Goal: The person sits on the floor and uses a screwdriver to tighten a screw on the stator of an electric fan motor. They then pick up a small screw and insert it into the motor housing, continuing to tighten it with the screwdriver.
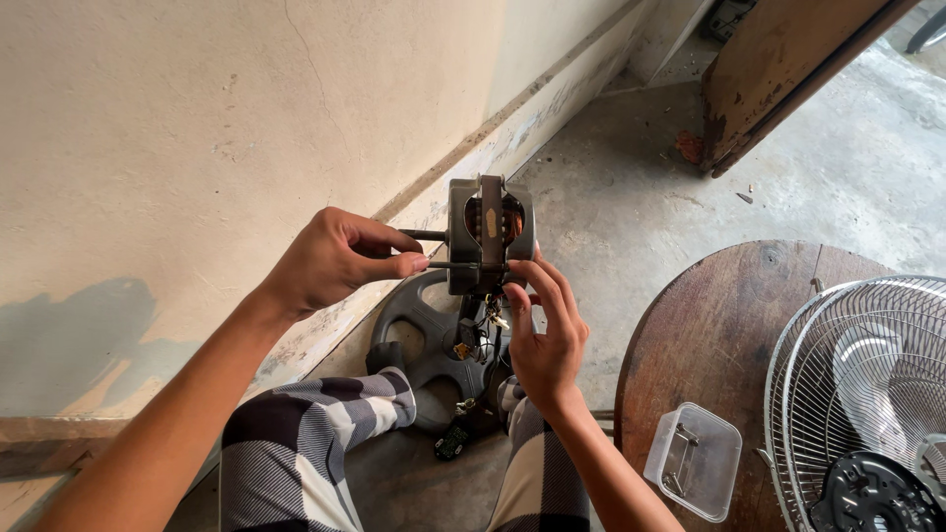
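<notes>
— How many things did you count?

— One motor [490, 234], held up between two hands above the knees. The left hand [330, 258] was closed, pinching one of two thin rods [426, 235] that stuck out of the motor's left side. The right hand [545, 330] gripped the motor from below, fingers [537, 281] curled up its near face, wires [480, 325] dangling past the palm.

— And around it?

— One dark round base [424, 330] on the floor [631, 207] under the motor. One round wooden bench [709, 345] to the right, carrying one clear plastic tub [695, 460] and one wire fan guard [867, 394] cut off by the right edge.

— Room to move?

— Tight on the left, where the wall [197, 118] ran close beside the left arm. The bench's curved edge lay just right of the right forearm. Bare floor opened far ahead, up to one wooden door [778, 69] at the far right.
</notes>
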